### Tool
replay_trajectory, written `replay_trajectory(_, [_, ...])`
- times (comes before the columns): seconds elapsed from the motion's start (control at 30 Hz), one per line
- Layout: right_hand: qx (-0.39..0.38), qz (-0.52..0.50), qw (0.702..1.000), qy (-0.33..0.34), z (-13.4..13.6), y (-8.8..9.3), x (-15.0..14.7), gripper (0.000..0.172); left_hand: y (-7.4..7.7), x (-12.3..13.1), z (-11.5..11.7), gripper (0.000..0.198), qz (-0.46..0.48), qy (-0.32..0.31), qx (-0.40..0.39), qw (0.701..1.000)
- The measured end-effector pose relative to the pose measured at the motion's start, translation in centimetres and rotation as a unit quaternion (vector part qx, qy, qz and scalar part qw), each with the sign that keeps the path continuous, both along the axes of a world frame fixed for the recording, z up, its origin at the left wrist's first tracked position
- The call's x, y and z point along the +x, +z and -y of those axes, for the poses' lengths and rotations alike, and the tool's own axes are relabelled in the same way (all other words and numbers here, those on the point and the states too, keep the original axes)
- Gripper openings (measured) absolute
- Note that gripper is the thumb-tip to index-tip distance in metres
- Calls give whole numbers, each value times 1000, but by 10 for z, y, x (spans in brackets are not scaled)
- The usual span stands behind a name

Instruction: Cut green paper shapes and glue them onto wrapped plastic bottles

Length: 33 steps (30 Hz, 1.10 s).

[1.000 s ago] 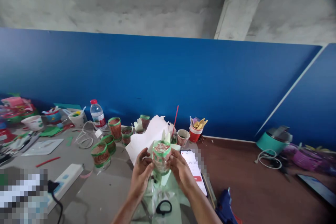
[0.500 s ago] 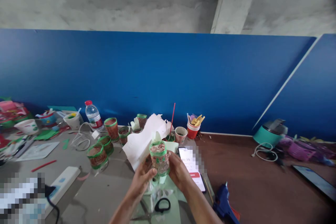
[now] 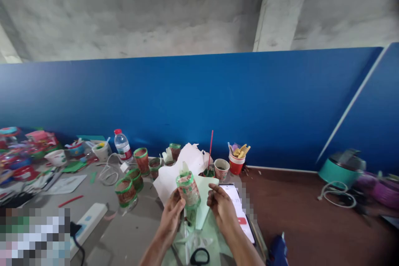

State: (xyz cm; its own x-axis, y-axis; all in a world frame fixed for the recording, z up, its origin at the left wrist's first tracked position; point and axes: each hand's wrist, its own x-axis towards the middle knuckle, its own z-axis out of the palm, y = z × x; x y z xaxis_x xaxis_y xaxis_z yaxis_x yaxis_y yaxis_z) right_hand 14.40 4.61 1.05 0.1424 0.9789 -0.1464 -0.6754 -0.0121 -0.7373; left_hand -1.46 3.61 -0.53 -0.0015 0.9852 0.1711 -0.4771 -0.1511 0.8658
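My left hand (image 3: 172, 215) grips the lower side of a clear plastic cup (image 3: 188, 189) wrapped in green and brown bands, and holds it tilted above the table. My right hand (image 3: 222, 206) is just right of the cup with its fingers curled; whether it touches the cup or the pale green paper (image 3: 204, 199) behind it I cannot tell. A phone (image 3: 240, 218) with a lit screen lies right of that hand. Black-handled scissors (image 3: 199, 256) lie below the hands.
Several similar banded cups (image 3: 125, 191) stand to the left, with a water bottle (image 3: 122, 146), white cable (image 3: 107, 172) and power strip (image 3: 89, 222). A red cup of sticks (image 3: 236, 162), a blue glue gun (image 3: 279, 251) and a teal pot (image 3: 341, 168) sit rightward. A blue panel (image 3: 199, 104) backs the table.
My right hand has come off the cup's side and moved slightly right. The cup now tilts in my left hand. The view has shifted a little.
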Motion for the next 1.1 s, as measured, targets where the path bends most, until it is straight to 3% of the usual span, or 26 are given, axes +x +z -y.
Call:
replay_trajectory(0.2, [13, -19, 999, -25, 3, 8, 5, 26, -3, -2, -3, 45, -8, 48, 6, 999])
replay_trajectory(0.47, [24, -30, 999, -19, 5, 19, 13, 29, 9, -5, -6, 49, -17, 61, 33, 997])
replay_trajectory(0.57, [36, -41, 998, -16, 6, 25, 15, 27, 32, -14, -11, 53, -44, 79, 54, 994])
replay_trajectory(0.67, [47, -44, 998, -12, 8, 31, 17, 23, 72, -37, -24, 47, -96, 146, 90, 981])
replay_trajectory(0.77, [49, -49, 998, -8, 9, 34, 18, 23, 115, -68, -49, 47, -129, 202, 117, 964])
replay_trajectory(0.87, [41, -38, 998, -1, 10, 34, 17, 24, 136, -97, -77, 46, -201, 240, 110, 943])
replay_trajectory(0.97, [28, -13, 999, 10, 10, 33, 15, 25, 133, -115, -97, 41, -260, 255, 79, 928])
replay_trajectory(1.1, [16, 7, 1000, 21, 11, 33, 12, 30, 112, -125, -112, 28, -357, 293, 29, 886])
